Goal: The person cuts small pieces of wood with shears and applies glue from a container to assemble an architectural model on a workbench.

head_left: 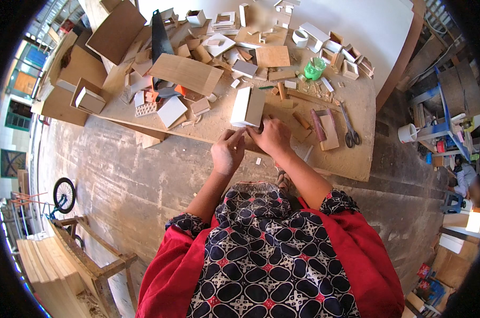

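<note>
A small box-shaped wooden piece [255,108], white on one side and bare brown wood on the other, stands at the front edge of the workbench. My left hand [229,152] is just below its near edge, with fingers bent together in a pinch. Close beside it, my right hand [272,136] is curled at the box's near right corner, its thumb and fingertips almost meeting those of the left. Whatever lies between the fingertips is too small to make out.
Offcuts and small boxes cover the workbench [351,159]. A handsaw [161,37] and a brown board [187,73] lie at the left. Scissors [350,127], a wooden block with a dark red bar [325,130] and a green plastic cup [314,68] are to the right.
</note>
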`<state>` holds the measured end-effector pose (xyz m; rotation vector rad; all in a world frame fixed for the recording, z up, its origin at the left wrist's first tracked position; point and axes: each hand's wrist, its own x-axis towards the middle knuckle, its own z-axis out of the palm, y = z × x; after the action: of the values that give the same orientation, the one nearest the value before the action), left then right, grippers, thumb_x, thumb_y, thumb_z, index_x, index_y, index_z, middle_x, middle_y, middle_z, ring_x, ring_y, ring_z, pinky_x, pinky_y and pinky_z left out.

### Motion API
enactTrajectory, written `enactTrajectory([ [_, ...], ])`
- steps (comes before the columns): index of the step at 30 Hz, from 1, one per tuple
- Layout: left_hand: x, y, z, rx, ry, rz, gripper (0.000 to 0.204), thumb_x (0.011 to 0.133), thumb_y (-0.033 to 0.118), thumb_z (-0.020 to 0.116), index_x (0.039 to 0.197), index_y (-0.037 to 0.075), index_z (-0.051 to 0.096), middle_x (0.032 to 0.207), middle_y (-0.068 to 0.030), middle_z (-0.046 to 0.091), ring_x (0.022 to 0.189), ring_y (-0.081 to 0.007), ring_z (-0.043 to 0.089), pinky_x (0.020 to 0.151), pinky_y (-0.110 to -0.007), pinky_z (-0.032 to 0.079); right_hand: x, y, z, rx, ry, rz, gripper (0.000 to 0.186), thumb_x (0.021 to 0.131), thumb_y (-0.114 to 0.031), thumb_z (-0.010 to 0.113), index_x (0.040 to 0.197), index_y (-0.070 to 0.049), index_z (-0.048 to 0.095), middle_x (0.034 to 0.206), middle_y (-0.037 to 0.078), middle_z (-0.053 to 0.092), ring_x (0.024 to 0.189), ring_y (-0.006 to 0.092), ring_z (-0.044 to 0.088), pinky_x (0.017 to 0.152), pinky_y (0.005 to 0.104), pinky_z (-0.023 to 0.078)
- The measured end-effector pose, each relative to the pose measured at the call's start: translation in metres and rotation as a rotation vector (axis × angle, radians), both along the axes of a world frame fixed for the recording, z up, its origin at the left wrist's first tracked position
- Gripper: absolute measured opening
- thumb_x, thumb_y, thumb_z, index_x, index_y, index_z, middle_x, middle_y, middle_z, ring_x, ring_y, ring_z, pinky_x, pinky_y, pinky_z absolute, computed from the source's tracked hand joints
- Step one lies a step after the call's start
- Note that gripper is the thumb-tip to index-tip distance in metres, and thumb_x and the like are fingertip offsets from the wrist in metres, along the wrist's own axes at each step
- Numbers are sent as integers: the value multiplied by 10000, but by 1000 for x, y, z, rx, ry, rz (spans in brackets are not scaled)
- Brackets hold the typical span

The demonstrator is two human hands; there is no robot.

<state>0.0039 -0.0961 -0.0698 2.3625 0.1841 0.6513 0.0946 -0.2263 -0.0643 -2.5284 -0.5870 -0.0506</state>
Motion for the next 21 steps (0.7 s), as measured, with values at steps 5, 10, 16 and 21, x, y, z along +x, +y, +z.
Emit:
enactTrajectory([
  [5,-1,1,0,1,2,-4,239,791,75,641,1023,92,694,818,-88,645,674,-267,646,597,-348,519,0,0,-2,25,-27,-2,456,752,-462,696,838,-18,637,782,165,630,716,353,648,633,446,522],
  [10,-2,2,-3,5,-3,-3,239,786,70,641,1019,83,691,814,-91,640,676,-270,641,597,-351,517,-2,-2,-1,43,-53,19,454,719,-440,728,843,-12,637,796,167,627,734,354,649,647,449,525],
  [16,-3,2,-5,17,-17,-30,253,769,59,641,1016,87,692,820,-90,636,715,-266,639,609,-360,517,-1,-2,-2,39,-51,16,452,713,-431,733,858,-14,635,812,169,625,746,360,647,655,455,526],
  [21,-3,4,-5,43,-28,-37,245,766,50,636,1004,79,690,827,-97,637,717,-266,639,616,-355,518,-2,-1,0,-16,7,17,450,721,-434,725,852,-14,634,812,179,625,750,360,643,653,462,521],
])
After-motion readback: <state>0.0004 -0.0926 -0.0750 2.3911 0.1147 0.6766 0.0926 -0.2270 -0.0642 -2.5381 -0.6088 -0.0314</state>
